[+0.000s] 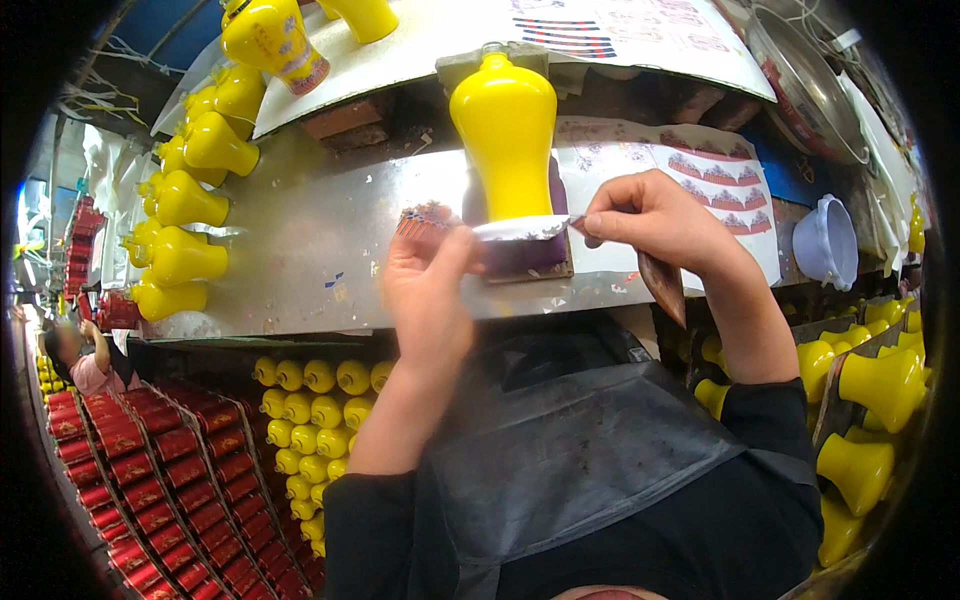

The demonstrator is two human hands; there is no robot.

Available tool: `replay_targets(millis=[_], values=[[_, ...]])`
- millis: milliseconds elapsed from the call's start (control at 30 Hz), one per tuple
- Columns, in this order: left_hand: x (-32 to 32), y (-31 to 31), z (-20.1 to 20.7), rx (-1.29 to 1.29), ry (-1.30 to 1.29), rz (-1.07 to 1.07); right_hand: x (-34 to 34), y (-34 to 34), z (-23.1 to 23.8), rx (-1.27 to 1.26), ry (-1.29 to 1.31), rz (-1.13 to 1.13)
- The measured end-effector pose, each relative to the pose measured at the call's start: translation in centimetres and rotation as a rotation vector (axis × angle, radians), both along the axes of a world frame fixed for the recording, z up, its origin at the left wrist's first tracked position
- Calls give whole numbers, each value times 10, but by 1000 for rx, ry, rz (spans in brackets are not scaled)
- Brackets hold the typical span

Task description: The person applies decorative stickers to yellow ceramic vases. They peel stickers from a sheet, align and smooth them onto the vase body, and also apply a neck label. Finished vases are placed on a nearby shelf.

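A glossy yellow vase-shaped bottle [502,130] lies in front of me, its neck pointing away and its base toward me, over a purple pad [543,256]. Across the base end runs a curled white strip [522,230]. My left hand [428,295], slightly blurred, pinches a patterned decal piece [424,222] at the strip's left end. The fingers of my right hand [650,215] pinch the strip's right tip. Beneath that palm hangs a brown pointed flat tool [661,288], apparently held by the curled fingers. Whether the strip touches the bottle I cannot tell.
Several yellow bottles [195,198] line the bench's left side. A decal sheet [720,185] lies right, near a pale lavender bucket [826,243]. A decorated bottle [275,45] is at the back left. Red boxes [175,470] are stacked lower left; a person [88,360] is beyond.
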State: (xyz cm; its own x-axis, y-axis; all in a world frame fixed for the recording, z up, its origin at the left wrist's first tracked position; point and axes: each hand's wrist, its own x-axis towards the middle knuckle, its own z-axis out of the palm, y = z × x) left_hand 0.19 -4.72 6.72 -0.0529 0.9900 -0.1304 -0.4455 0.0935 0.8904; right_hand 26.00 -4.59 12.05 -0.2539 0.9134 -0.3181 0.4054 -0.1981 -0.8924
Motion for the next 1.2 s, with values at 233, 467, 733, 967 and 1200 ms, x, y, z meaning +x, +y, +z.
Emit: replay_targets(millis=[233, 467, 733, 967, 1200], values=[[-11, 7, -8, -177, -229, -61, -5, 12, 4, -53, -24, 61], [-10, 10, -15, -163, -151, -62, -3, 15, -1, -109, 9, 23], [-11, 15, -28, -222, -145, -71, -6, 31, -26, -173, -119, -4], [-8, 24, -38, -230, -199, -15, -2, 34, -41, -137, -96, -28], [-6, 22, -44, -215, -45, -18, -3, 32, -55, 74, -243, -70]])
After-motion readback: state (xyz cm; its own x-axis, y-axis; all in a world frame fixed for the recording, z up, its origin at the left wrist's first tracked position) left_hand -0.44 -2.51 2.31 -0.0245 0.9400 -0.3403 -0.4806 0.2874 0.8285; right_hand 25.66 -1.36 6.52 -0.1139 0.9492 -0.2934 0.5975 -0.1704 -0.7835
